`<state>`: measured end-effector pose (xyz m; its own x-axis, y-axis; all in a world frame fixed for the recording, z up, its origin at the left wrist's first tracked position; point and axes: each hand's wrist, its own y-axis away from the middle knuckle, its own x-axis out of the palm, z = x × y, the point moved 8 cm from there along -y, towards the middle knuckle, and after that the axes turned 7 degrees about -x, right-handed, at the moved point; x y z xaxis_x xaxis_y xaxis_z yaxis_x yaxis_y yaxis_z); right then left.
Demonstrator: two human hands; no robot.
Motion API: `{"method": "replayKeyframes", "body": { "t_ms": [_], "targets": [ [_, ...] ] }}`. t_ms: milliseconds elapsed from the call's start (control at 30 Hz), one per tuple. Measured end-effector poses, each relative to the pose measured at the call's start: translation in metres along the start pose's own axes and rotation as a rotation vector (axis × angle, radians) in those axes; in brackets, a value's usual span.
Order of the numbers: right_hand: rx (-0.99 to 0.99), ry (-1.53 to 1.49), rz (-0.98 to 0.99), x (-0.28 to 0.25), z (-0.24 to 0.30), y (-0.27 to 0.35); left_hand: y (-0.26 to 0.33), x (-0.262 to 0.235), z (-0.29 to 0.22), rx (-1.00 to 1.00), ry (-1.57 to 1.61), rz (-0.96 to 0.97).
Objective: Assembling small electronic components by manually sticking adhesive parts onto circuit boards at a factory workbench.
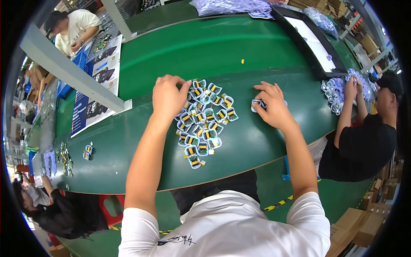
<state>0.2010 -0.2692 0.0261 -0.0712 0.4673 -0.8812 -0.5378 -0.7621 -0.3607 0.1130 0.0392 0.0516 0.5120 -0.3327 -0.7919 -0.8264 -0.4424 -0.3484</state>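
A loose pile of small electronic modules (199, 115), with pale rounded rims, green boards and yellow-and-black strips, lies on the dark green tabletop in front of me. My left hand (168, 95) rests at the pile's upper left edge, fingers bent and thumb tip brought near the index finger. Whatever lies between those fingertips is hidden. To the right of the pile, my right hand (273, 105) is low over the table. Its thumb and fingers curve round a small electronic module (256, 105), which they partly cover. Another pale edge shows just beyond that hand.
A green conveyor belt (205, 47) runs behind the table, with a small yellow piece (242, 61) near its front edge. A black-framed tray (314, 47) stands at the far right. A grey post (72, 68) rises at left. Co-workers sit at both sides.
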Motion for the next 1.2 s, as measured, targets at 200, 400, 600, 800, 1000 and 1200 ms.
{"method": "replayKeyframes", "body": {
  "t_ms": [200, 400, 600, 800, 1000, 1200],
  "targets": [
    [-0.006, 0.150, -0.122, 0.004, -0.033, 0.015, -0.023, 0.051, -0.007, 0.010, -0.347, 0.144],
    [-0.120, 0.290, -0.138, -0.001, -0.008, 0.012, -0.025, 0.073, -0.007, -0.072, -0.312, 0.182],
    [-0.014, 0.492, -0.190, -0.005, -0.037, 0.026, -0.027, 0.052, -0.017, 0.000, -0.097, 0.065],
    [-0.010, 0.404, -0.336, -0.022, -0.021, 0.024, -0.016, 0.008, -0.035, -0.008, 0.195, -0.023],
    [-0.211, -0.157, -0.429, -0.039, 0.063, -0.056, 0.006, -0.005, -0.044, -0.083, 0.680, 0.198],
    [-0.264, -0.642, -0.168, 0.003, 0.115, -0.116, 0.025, -0.015, -0.030, -0.119, 0.998, 0.242]
  ]
}}
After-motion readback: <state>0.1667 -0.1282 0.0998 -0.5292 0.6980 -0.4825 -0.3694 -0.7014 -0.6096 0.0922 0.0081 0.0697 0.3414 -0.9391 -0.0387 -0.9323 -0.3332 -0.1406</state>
